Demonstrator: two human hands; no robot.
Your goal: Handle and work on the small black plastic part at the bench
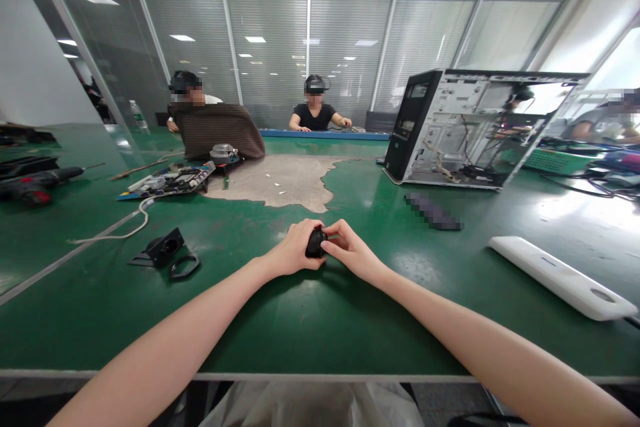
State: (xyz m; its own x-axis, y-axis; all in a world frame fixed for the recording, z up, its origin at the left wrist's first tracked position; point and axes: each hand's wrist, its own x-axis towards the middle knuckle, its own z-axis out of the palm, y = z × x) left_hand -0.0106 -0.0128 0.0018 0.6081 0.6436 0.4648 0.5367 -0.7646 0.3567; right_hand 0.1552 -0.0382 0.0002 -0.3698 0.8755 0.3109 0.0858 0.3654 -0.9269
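In the head view my left hand (297,248) is wrapped round a small black ridged cylindrical part (314,244), just above or on the green table (310,320); I cannot tell which. The thumb and fingers of my right hand (350,250) pinch the right end of the same part. Its exact kind does not show, and my left fingers hide much of it. To the left on the table lie a black bracket-like piece (167,248) and a black ring (184,267).
A circuit board (170,179) and a white cable (143,220) lie to the left, with a power drill (37,180) beyond. At right stand an open computer case (425,127) and a white plastic bar (560,275). Two people sit across the table; another is at far right.
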